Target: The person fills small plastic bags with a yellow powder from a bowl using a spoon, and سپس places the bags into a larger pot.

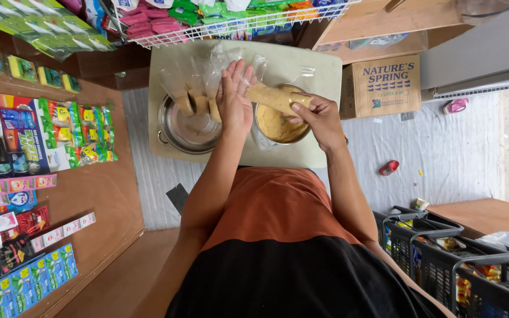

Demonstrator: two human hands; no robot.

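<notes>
Shiny metal bowl [187, 132], glossy clear plastic bags [207, 73], matt wooden shelf [98, 188].

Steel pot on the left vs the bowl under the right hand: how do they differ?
The steel pot looks almost empty, its shiny bottom showing; the bowl is filled with tan powder. The pot looks wider and has a side handle; the bowl shows none. Both are round and sit on the pale tabletop.
</notes>
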